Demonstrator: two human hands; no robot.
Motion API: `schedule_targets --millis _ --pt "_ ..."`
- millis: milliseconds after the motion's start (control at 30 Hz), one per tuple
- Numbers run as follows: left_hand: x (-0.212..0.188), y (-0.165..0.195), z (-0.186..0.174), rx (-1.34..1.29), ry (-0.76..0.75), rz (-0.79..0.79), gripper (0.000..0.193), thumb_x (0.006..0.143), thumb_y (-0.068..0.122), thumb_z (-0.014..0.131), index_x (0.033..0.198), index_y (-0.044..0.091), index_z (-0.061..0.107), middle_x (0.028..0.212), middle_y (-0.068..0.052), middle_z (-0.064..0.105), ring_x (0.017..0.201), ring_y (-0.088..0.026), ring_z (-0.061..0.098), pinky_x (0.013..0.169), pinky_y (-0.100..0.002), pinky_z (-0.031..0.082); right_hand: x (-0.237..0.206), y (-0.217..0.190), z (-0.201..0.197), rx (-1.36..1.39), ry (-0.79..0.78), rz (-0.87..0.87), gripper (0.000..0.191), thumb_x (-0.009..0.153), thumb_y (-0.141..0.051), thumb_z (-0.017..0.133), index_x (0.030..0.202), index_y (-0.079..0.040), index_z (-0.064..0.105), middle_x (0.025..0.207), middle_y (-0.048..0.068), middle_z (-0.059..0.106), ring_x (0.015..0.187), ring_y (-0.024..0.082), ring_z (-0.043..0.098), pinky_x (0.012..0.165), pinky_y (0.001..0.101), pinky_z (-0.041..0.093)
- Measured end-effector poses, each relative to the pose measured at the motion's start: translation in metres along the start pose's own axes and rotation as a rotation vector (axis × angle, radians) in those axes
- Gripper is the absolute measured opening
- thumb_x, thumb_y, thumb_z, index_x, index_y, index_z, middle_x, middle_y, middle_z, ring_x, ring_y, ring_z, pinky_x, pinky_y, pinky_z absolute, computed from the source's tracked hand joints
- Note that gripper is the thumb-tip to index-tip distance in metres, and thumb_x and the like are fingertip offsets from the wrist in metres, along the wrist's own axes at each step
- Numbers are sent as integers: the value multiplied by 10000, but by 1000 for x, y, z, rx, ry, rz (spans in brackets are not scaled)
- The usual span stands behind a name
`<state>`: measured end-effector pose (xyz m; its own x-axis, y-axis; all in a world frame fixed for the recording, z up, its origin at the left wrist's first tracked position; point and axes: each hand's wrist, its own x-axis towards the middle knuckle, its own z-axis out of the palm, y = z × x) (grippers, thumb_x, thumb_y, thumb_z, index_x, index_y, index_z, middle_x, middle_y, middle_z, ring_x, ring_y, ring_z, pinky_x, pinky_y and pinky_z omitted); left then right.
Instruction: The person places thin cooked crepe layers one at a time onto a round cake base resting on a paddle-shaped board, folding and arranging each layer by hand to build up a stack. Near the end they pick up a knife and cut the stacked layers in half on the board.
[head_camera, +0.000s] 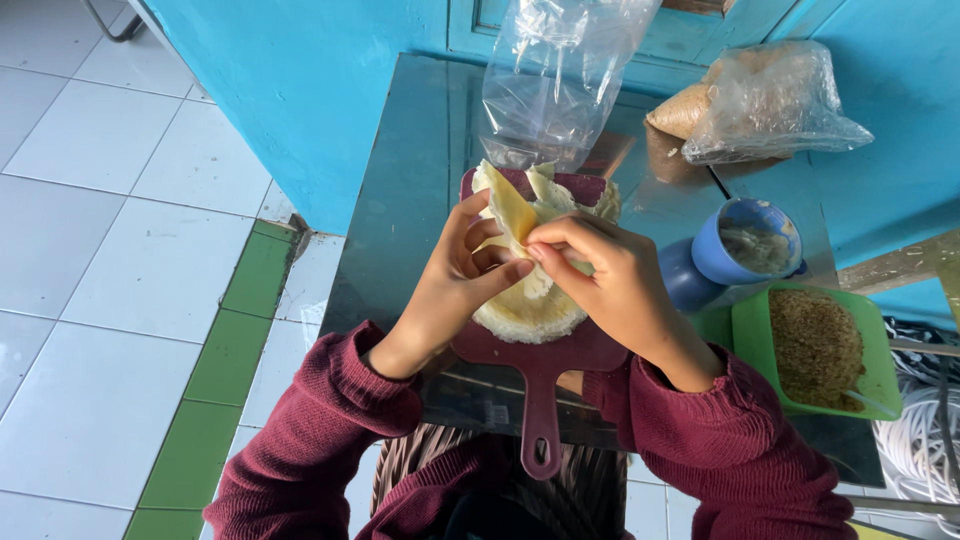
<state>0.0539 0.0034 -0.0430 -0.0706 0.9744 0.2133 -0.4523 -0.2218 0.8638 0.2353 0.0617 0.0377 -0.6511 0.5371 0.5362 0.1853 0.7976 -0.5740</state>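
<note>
A pale yellow, thin round pancake (535, 300) lies on a dark red board with a handle (541, 400) on the glass table. My left hand (455, 275) and my right hand (610, 275) both pinch its folded edge near the middle, fingertips meeting. The far part of the pancake is lifted and folded toward me. Both arms wear maroon knit sleeves.
A clear plastic bag (555, 70) stands behind the board. A bag of brownish filling (760, 100) lies at the back right. A blue cup with white contents (750, 245) and a green tray of brown crumbs (815, 345) sit on the right. Blue wall behind, tiled floor left.
</note>
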Motion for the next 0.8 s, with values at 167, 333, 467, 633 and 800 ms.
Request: schedule_targets --millis 167,333,467,633,800 --pt "2 6 -2 -198 -39 -117 487 958 -54 649 1399 13 454 1269 -65 545 1154 -146 559 1023 -299 496 0 16 2 218 74 170 72 1029 8 633 1097 31 627 1001 36 700 899 67 699 758 247 619" --pt "5 7 -3 -237 -92 -158 411 947 -30 593 1346 22 513 1284 -60 552 1199 -121 546 1033 -269 465 2 29 -1 441 89 225 81 1092 -31 583 1121 43 594 1035 16 656 959 38 643 818 219 562" --pt "4 8 -4 -166 -137 -138 323 1024 27 555 1344 37 515 1287 -71 557 1202 -121 541 1042 -279 461 -4 28 7 251 4 139 72 1073 -48 596 1099 20 596 957 17 629 872 43 599 743 206 487" --pt "2 9 -3 10 -93 -84 225 1074 83 553 1287 10 555 1245 -91 633 1178 -148 598 1038 -315 496 -8 31 14 372 10 226 81 1094 -98 524 1126 -30 555 921 -33 631 785 23 598 663 195 485" --pt "3 13 -5 -126 28 -73 351 996 72 542 1344 27 541 1289 -48 638 1226 -139 603 1054 -301 495 0 56 7 460 130 374 142 1125 -171 503 1166 -49 562 978 -15 596 863 59 557 739 225 430"
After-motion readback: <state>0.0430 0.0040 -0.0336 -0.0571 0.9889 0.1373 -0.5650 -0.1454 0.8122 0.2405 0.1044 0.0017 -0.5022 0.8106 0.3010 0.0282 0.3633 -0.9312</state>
